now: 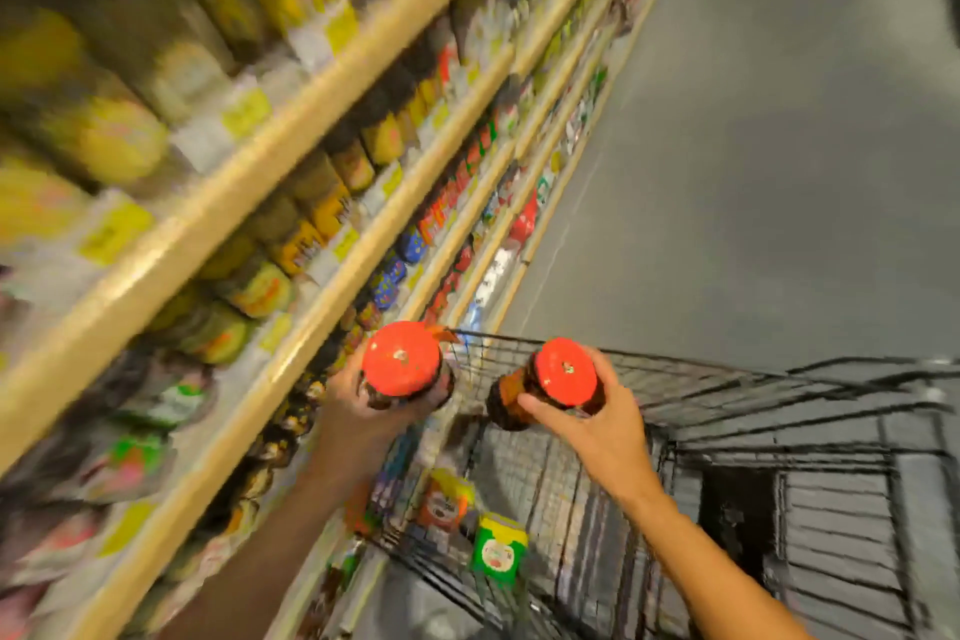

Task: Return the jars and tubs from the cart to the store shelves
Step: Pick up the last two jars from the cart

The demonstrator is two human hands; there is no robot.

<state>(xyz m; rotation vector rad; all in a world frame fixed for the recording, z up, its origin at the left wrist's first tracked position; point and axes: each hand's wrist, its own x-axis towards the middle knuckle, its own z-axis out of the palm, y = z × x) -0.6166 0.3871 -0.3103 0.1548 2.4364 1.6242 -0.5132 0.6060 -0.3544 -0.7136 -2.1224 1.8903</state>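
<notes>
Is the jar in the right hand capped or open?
Capped: an orange lid covers the jar in the right hand.

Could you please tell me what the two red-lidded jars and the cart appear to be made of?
Jar in the left hand: body looks like clear glass or plastic, dark contents showing through; the lid is smooth red, probably plastic. Jar in the right hand: the same look, amber-brown through the wall. Cart: thin dark wire grid, likely coated metal.
</notes>
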